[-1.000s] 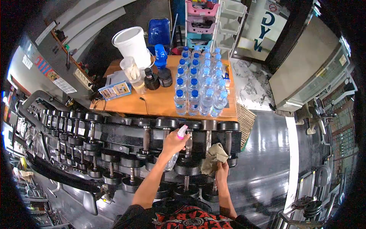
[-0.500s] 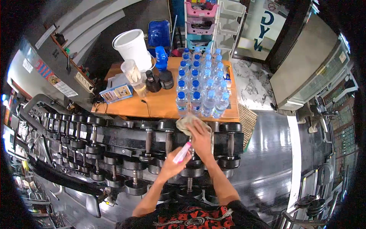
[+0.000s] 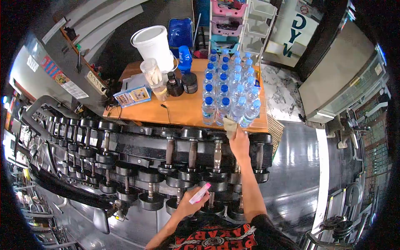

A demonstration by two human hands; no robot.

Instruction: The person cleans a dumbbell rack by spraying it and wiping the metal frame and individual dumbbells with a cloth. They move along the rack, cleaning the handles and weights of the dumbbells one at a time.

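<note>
My right hand (image 3: 239, 142) reaches far forward and presses an olive cloth (image 3: 229, 126) onto the top end of a dumbbell on the black rack (image 3: 137, 146), right by the table's front edge. Close to my chest, my left hand (image 3: 188, 205) holds a spray bottle with a pink nozzle (image 3: 200, 193), tilted, over the lower row of dumbbells (image 3: 150, 196).
Behind the rack stands a wooden table (image 3: 179, 110) carrying several blue-capped water bottles (image 3: 227, 89), dark jars (image 3: 183, 83), a white bucket (image 3: 154, 43) and a small calendar (image 3: 133, 96). A wet dark floor (image 3: 291, 175) lies to the right, with a steel cabinet (image 3: 346, 71) beyond.
My right hand moved the cloth from low on the rack up to the top row, then rightward. My left hand drew the spray bottle back down toward my body.
</note>
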